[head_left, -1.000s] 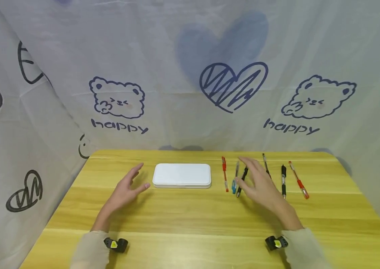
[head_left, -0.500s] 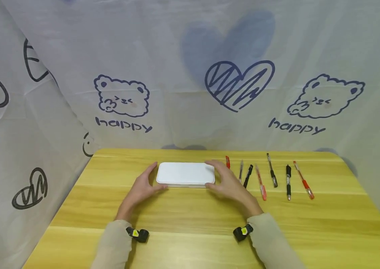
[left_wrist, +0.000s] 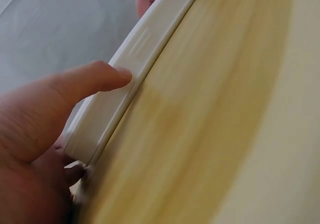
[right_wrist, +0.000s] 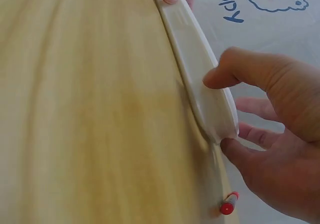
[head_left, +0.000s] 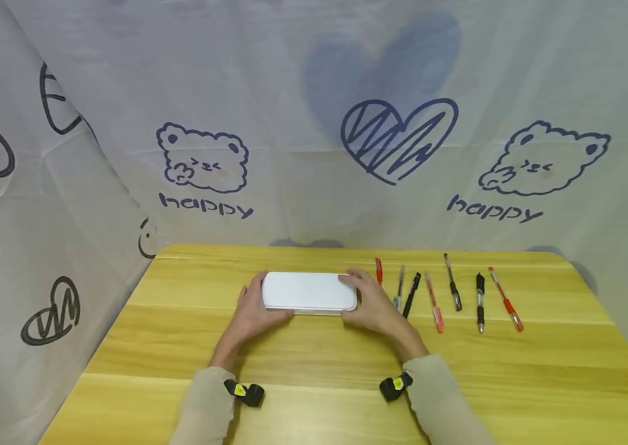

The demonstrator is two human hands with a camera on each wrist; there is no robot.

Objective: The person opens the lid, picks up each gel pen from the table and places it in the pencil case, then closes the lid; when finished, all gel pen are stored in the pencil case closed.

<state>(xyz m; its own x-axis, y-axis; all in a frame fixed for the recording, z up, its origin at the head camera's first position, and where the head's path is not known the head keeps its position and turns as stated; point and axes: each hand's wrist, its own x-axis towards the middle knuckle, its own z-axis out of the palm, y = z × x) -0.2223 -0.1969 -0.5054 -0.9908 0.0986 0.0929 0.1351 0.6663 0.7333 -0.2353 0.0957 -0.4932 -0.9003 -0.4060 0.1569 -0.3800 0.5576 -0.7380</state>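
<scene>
A white oblong case (head_left: 309,290) with rounded corners lies flat-side up near the back of the table, its front wall filling part of both wrist views. My left hand (head_left: 253,314) grips its left end, the thumb (left_wrist: 112,78) pressed on the front wall. At the other end my right hand (head_left: 374,307) holds the case, with the thumb (right_wrist: 227,73) on the front wall and fingers around the end and over the top edge. The fingers behind the case are partly hidden. Whether its base touches the wood everywhere, I cannot tell.
Several pens lie right of the case: a red pen (head_left: 379,271), a black pen (head_left: 411,295), a pinkish-red pen (head_left: 434,303), and others farther right, like the red-gripped pen (head_left: 506,301). A printed white cloth (head_left: 292,185) hangs behind the wooden table (head_left: 314,371).
Both hands have come inward from apart to the case's two ends and now grip it. The case has shifted slightly toward me. The pens lie as before.
</scene>
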